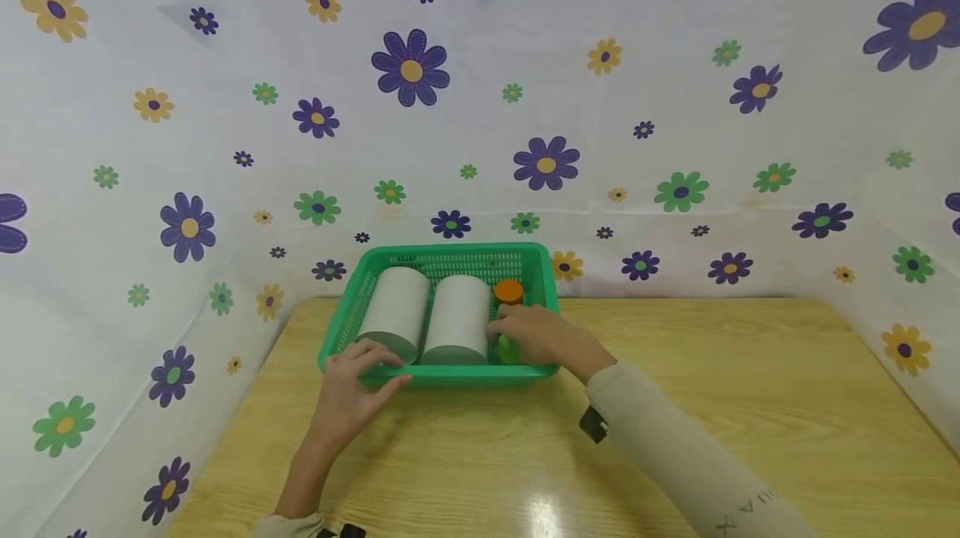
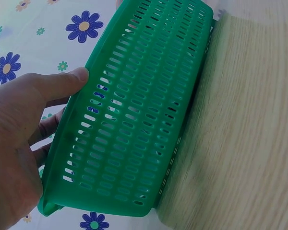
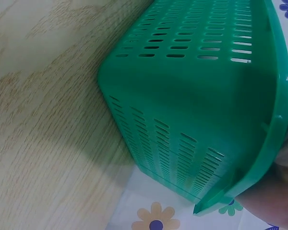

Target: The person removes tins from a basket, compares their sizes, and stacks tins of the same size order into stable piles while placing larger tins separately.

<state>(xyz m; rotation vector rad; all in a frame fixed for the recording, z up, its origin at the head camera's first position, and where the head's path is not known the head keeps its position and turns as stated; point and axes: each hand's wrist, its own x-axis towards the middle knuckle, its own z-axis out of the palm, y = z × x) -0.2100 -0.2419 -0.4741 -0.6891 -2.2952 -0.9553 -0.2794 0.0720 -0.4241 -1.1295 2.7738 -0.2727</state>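
Flowery cloth (image 1: pixel 480 130) hung behind wooden table (image 1: pixel 712 371); left hand (image 1: pixel 348 388) pinched basket rim (image 1: pixel 450 371); right hand (image 1: pixel 534 334) bent over green thing (image 1: pixel 507 350), grip hidden; knuckle bump could tip orange-topped jar (image 1: pixel 509 292)

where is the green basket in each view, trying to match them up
Head: the green basket sits just left of and below the middle, left hand at its near rim.
Left wrist: across the middle, slanting, running off the top edge.
Right wrist: middle to right, running off the top edge.
Shared landmark: the wooden table, at the bottom in head, right in left wrist, left in right wrist.
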